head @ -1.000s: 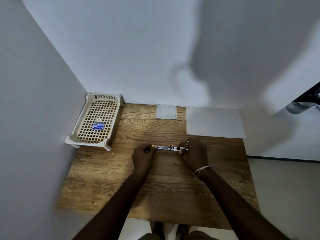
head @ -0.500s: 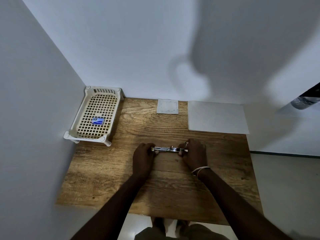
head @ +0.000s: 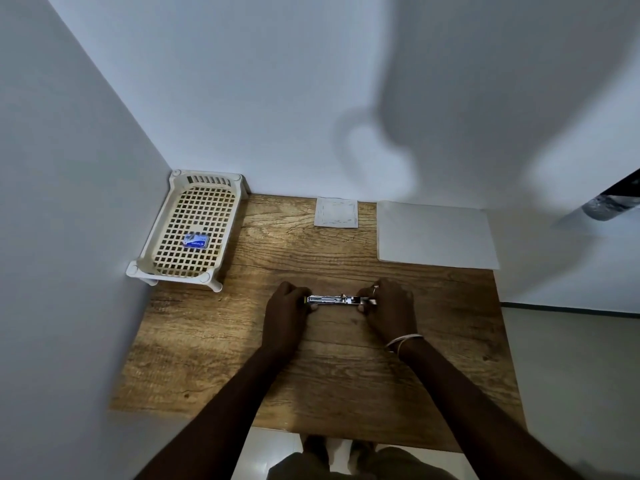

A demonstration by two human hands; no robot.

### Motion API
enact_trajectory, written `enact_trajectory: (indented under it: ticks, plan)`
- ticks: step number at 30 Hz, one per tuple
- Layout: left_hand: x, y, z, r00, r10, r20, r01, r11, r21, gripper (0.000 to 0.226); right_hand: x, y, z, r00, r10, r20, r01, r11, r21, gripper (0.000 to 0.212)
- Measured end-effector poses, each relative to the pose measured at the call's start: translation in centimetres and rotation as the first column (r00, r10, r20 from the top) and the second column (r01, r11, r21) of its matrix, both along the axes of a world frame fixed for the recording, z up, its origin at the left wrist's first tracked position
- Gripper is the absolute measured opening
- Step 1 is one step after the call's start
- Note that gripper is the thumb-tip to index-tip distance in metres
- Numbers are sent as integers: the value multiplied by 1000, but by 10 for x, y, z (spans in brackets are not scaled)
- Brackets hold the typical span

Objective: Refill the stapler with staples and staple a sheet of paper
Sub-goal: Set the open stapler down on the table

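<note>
1. Since a second ago, the left hand (head: pixel 285 306) is seen closed further over the left end of the stapler (head: pixel 332 300); the yellow tip shown then is nearly covered. The stapler's place is unchanged.
2. The stapler is held at mid-table (head: pixel 346 375), lying left to right, metal channel upward. Contact with the wood cannot be told.
3. The left end is wrapped by curled left fingers; the right end is pinched by the right hand (head: pixel 391 303).
4. Step judged: the magazine is being opened. One end is best kept steady while the other is drawn back squarely, so the channel is not twisted.
5. Staples are presumably still to be fetched: a blue box (head: pixel 196 241) is noted in the basket (head: pixel 162 233), well apart.
6. White print on the box is too small to be read. No brand is made out on the stapler. Faint marks on the small paper square (head: pixel 336 212) are unreadable; the larger sheet (head: pixel 434 235) is blank.
</note>
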State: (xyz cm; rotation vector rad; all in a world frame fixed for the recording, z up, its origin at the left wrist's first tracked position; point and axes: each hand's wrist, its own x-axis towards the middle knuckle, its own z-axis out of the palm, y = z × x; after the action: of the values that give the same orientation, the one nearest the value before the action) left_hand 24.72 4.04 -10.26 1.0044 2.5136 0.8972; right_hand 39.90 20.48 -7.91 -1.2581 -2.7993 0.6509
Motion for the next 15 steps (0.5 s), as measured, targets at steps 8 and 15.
enact_trajectory:
  ticks: [8,15]
  plan:
    - [-9,-3,9,995,-99,12,99,995,-21,48,3,-5,15,998,62,28,-61,996,-63,46]
    - [-44,-22,40,994,-102,36,93,978,184,41,-28,-7,44,939,-12,-344,9,1000,-11,26]
